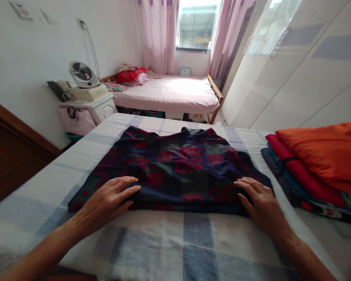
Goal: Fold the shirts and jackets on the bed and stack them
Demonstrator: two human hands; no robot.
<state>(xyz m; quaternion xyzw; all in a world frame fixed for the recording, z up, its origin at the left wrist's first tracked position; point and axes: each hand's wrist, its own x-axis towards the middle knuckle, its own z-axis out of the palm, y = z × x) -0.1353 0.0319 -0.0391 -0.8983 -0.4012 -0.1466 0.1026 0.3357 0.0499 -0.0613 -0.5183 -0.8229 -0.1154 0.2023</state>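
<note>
Dark navy garment [190, 175] with red and green blocks: at the clock's centre, spread across a blue-and-white sheet [169, 242], wider than deep, layers showing along its near edge. Laid crosswise, presumably so both ends lie within reach.

Left hand [111, 195], 8 o'clock: palm down on the near part, fingers loosely spread, thumb apart from them. Right hand [257, 199], 4 o'clock: fingers lightly bent on the cloth, gap between thumb and forefinger. Neither is closed round a bunch of fabric; the touch looks light, likely for steadying or smoothing.

3 o'clock: pile of folded clothes, orange piece [330, 152] topmost, red piece [304, 171] under it; set just beside the garment, perhaps to leave the middle free for handling.

10 to 11 o'clock: pink bag [77, 121]; fan [83, 74] on a box [89, 93], maybe for height.

12 o'clock: pink-covered bed [175, 93], pale-blue clock [185, 71] at its far end.

Writing: no brand or label legible; clock dial too small to read.
</note>
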